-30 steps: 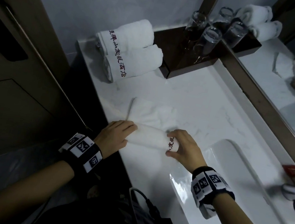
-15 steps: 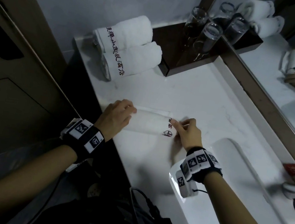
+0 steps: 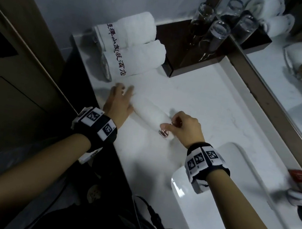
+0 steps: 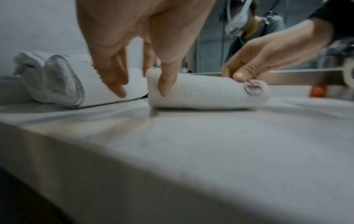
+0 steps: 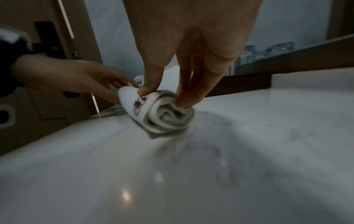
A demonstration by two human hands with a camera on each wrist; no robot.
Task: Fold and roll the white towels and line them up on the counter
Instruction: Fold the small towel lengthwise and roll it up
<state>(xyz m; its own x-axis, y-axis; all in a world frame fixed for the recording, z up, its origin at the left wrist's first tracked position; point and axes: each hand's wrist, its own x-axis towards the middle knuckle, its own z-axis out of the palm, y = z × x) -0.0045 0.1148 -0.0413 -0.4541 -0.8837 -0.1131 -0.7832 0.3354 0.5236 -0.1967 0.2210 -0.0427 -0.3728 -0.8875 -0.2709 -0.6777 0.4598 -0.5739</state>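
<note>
White roll (image 3: 150, 114) lies finished on the bench (image 3: 208, 104): right hand (image 3: 184, 127) pinches its end, left hand (image 3: 118, 103) spread; lining up beside two far rolls (image 3: 135, 45) remains.

Red Chinese characters, ending 假酒店, run across two rolled towels (image 3: 136, 52).

Your rolled towel (image 4: 201, 94) is soft white terry cloth, nubby and matt. The table (image 3: 199, 94) under it is smooth, glossy pale stone. Behind stand clear glass tumblers (image 3: 217, 35) on a dark wood tray (image 3: 178, 39).
</note>
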